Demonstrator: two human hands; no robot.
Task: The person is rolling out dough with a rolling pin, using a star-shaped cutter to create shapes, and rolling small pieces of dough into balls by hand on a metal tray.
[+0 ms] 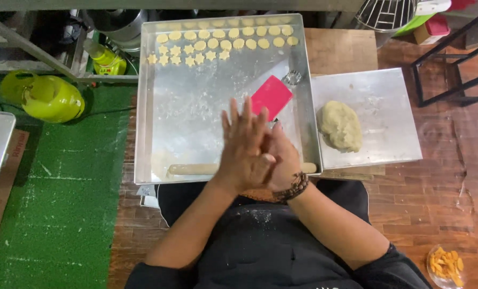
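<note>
Seen from the head camera: left hand laid flat, fingers straight and spread, palm pressed against the right hand, which sits beneath it with a beaded bracelet at the wrist. Nothing visibly gripped; whether anything lies between the palms cannot be told.

Just under the hands, one wooden rolling pin lying along the near edge of one large floured metal tray. Just beyond the fingertips, one pink scraper card, with one small clear cutter beside it.

At the tray's far end, cut dough pieces: two rows of rounds, about ten in each, a fainter row behind them at the rim, and about twelve stars below at the left.

To the right, one smaller metal sheet carrying one lump of pale dough.

On the green mat at left, one lime-green jug; behind it one yellow bottle with a label. At lower right, one clear cup of orange snacks.
</note>
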